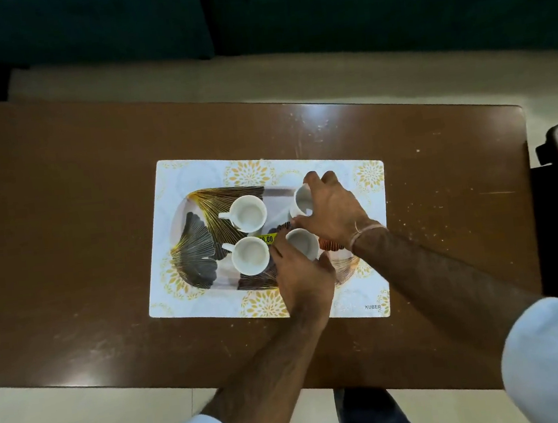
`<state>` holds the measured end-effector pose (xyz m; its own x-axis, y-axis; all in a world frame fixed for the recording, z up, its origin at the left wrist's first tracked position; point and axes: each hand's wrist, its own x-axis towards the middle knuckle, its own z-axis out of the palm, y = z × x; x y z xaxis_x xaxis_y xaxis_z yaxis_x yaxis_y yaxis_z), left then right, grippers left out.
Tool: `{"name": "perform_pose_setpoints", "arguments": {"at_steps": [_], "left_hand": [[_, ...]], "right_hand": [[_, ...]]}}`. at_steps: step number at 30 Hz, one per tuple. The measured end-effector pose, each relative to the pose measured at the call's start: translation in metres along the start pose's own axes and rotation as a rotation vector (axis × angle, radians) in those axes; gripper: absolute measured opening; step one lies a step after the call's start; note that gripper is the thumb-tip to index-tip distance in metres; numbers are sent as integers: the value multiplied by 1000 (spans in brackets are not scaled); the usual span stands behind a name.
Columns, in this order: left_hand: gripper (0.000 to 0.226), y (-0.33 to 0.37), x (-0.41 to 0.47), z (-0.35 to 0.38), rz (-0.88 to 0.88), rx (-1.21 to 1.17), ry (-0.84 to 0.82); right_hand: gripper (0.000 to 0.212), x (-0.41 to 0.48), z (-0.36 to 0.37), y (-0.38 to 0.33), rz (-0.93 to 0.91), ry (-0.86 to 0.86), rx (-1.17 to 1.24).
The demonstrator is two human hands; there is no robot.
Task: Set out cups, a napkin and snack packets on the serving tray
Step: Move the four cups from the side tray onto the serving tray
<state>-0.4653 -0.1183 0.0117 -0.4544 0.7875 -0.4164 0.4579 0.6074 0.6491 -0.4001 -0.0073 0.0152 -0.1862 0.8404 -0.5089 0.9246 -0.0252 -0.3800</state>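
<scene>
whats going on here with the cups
A person is arranging four white cups on a patterned serving tray that sits on a placemat on a brown table. The left hand grips the near right cup and the right hand grips the far right cup. The two left cups stand free. No napkin or snack packets are on the tray.
</scene>
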Motion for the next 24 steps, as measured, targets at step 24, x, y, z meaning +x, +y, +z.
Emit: {"name": "perform_pose_setpoints", "arguments": {"at_steps": [24], "left_hand": [[44,-45,109,-101,585,594,-273]], "right_hand": [[46,-35,29,3,-190,12,-210]]}}
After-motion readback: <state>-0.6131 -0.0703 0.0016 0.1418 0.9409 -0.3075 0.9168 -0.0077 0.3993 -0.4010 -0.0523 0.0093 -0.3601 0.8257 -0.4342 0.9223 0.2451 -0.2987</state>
